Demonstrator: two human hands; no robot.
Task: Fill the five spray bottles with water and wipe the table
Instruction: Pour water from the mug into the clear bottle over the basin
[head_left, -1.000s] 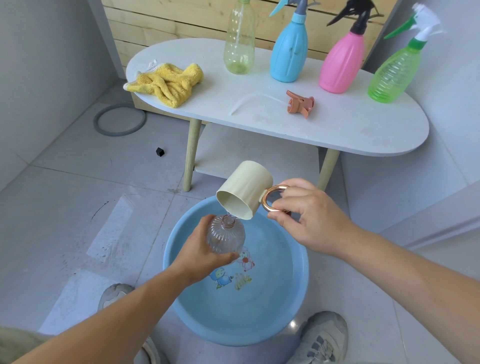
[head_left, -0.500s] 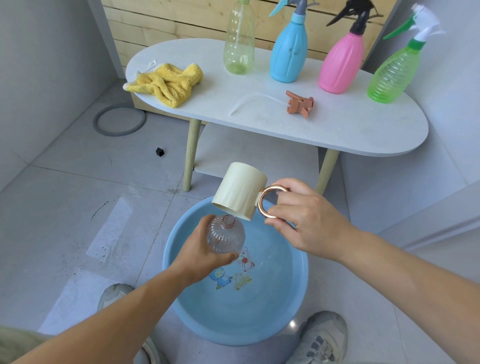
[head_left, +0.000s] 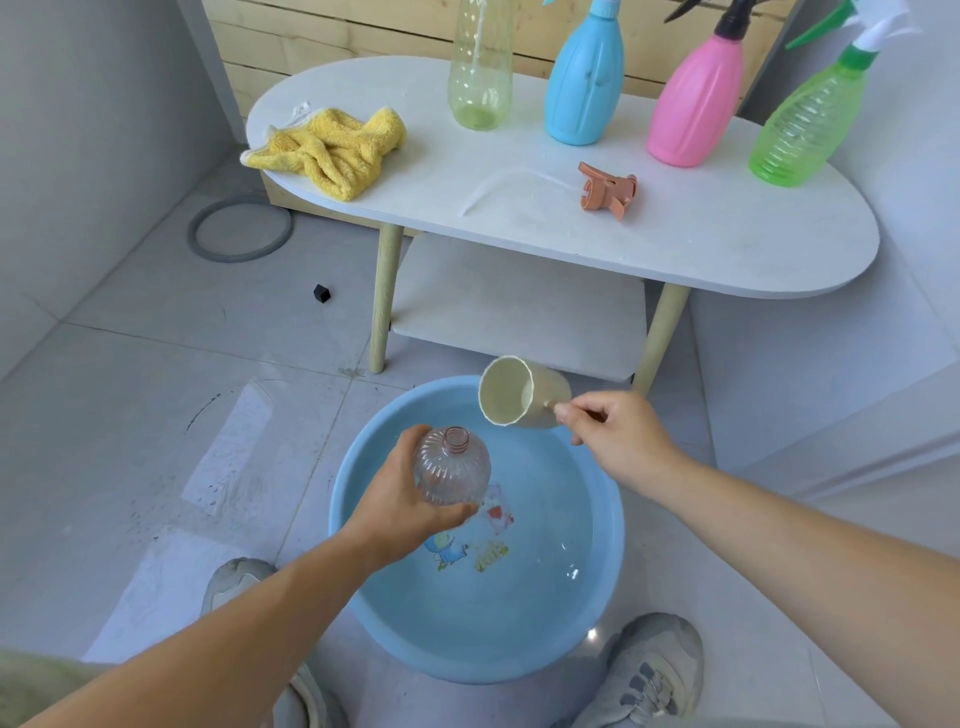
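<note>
1. Swung clear of the bottle's (head_left: 452, 473) neck since half a second ago, the cup (head_left: 524, 392) now hangs up and to the right of it, apart. It lies on its side with its mouth facing left.
2. The bottle is clear and ribbed, with its long axis near upright. Its open neck points up toward the camera and carries no spray head. It is held over the left part of the basin (head_left: 613, 545).
3. The left grip (head_left: 400, 499) is clamped round the bottle's lower body from the left. The right grip (head_left: 618, 436) is pinched on the cup's handle, which the fingers mostly hide.
4. The blue basin stands on the floor and holds water over a cartoon print. A shoe (head_left: 649, 670) rests by its near rim.
5. On the tabletop (head_left: 701, 244) beyond, an orange spray head (head_left: 605, 189) lies on its side with its tube trailing left.
6. Behind it stand the yellow bottle (head_left: 480, 67), blue bottle (head_left: 584, 83), pink bottle (head_left: 696, 104) and green bottle (head_left: 800, 130).
7. A yellow cloth (head_left: 327, 145) lies crumpled at the left end.
</note>
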